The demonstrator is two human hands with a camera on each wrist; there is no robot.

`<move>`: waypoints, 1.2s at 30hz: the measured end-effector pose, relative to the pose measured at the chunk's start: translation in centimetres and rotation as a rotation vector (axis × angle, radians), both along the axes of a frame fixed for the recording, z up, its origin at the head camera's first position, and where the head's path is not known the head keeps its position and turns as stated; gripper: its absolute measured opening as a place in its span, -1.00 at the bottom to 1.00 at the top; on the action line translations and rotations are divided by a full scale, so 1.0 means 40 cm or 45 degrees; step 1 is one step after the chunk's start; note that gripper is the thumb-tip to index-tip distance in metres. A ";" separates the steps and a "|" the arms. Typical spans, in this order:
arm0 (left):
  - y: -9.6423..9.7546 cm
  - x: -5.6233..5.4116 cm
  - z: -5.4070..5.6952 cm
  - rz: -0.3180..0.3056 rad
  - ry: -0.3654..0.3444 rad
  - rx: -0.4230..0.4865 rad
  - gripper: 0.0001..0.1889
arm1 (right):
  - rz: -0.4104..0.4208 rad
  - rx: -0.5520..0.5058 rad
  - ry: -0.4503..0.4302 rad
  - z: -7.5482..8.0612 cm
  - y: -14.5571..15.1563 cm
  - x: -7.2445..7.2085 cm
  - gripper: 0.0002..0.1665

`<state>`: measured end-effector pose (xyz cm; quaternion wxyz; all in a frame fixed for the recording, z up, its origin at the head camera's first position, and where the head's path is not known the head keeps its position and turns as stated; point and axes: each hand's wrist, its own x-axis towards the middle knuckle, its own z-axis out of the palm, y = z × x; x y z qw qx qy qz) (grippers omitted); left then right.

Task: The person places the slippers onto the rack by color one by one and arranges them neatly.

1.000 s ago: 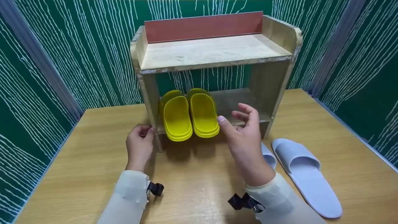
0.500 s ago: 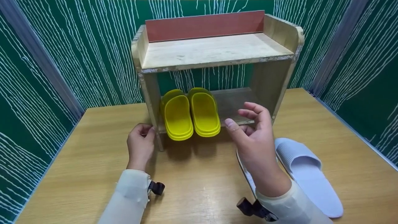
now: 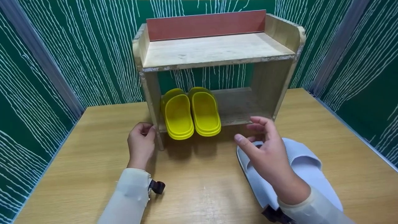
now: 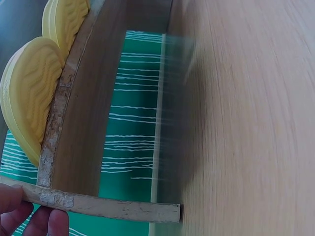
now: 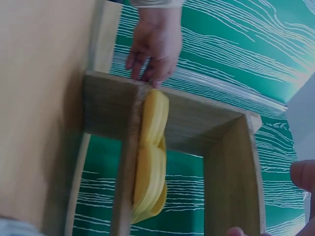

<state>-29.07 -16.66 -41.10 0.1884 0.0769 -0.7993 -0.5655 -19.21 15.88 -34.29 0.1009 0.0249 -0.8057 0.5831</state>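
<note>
A pair of yellow slippers [image 3: 192,113] sits side by side on the lower shelf of a small wooden shoe rack [image 3: 217,49], toes inward and heels jutting past the front edge. My left hand [image 3: 142,141] pinches the front edge of the rack's left side panel [image 4: 108,205], thumb on one face and fingertips on the other. Over a pair of pale blue slippers [image 3: 314,174] on the table hovers my right hand [image 3: 270,152], fingers loosely bent and thumb apart, holding nothing. That hand and forearm cover part of both pale slippers; its thumb [image 5: 302,174] shows at the right wrist view's edge.
The rack stands on a wooden table [image 3: 93,174] with a red back board [image 3: 205,25] along its upper shelf. Green walls [image 3: 102,56] with white streaks enclose the table on the sides and back. The lower shelf's right part [image 3: 239,104] is bare.
My right hand has moved away from the yellow slippers, to the right and toward me, over the pale blue slippers. My left hand keeps its place on the rack.
</note>
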 end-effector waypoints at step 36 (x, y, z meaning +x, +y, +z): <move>-0.003 0.000 0.000 -0.020 -0.045 0.028 -0.81 | 0.146 0.853 -0.593 -0.107 0.195 0.038 0.37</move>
